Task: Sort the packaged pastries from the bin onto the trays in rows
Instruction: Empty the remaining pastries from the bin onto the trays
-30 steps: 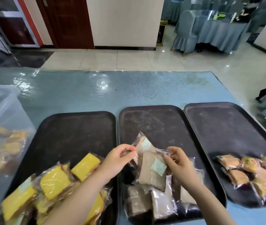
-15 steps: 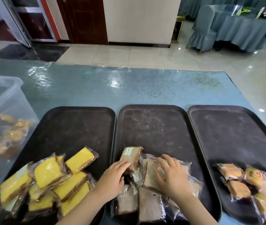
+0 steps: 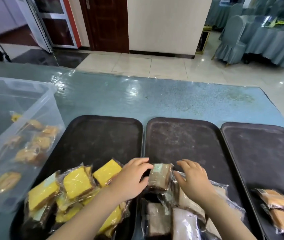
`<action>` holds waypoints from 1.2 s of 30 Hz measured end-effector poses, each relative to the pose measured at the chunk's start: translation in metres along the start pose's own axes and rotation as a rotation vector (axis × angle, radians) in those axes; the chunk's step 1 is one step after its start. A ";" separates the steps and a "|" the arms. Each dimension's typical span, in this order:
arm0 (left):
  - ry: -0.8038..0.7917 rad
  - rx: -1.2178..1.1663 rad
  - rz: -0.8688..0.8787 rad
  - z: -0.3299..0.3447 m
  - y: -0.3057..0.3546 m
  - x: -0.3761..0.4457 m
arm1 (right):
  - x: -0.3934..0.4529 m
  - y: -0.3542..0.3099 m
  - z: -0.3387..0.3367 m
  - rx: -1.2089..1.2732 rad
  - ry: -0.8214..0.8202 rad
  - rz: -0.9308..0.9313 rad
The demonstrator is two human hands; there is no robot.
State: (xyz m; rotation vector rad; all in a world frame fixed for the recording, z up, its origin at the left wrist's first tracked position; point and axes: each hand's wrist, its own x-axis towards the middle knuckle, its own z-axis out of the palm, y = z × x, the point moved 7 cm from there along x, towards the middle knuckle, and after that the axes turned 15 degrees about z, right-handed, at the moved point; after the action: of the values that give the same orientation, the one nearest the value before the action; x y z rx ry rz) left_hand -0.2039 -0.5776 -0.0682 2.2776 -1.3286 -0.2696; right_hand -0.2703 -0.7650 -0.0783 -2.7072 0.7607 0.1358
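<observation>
Trays sit edge to edge, three in a row; the middle tray [image 3: 181, 135] lies bare across its far half. At its near left, the left hand [image 3: 130, 179] grips a wrapped brown pastry [image 3: 159, 177], while the right hand [image 3: 193, 179] rests open, fingers spread, on neighbouring packets [image 3: 186, 220].

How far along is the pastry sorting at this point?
Early. Yellow cakes on the left tray, brown ones on the middle tray and golden ones on the right tray lie in loose heaps. The left hand is setting a brown pack. Pastries remain in the bin.
</observation>
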 end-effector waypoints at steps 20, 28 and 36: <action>0.249 0.199 -0.107 -0.331 -0.235 -0.230 | -0.064 -0.465 -0.013 0.250 0.116 -0.451; -0.332 0.192 -0.441 -0.308 -0.389 -0.321 | -0.082 -0.601 0.084 -0.356 -0.219 -0.564; -0.748 0.273 -0.335 -0.259 -0.432 -0.329 | -0.064 -0.637 0.201 -1.127 -0.575 -0.385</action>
State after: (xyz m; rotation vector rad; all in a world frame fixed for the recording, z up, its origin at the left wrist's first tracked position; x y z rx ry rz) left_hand 0.0625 -0.0384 -0.0856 2.7608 -1.3506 -1.2162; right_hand 0.0064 -0.1535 -0.0764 -3.3819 -0.1079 1.5630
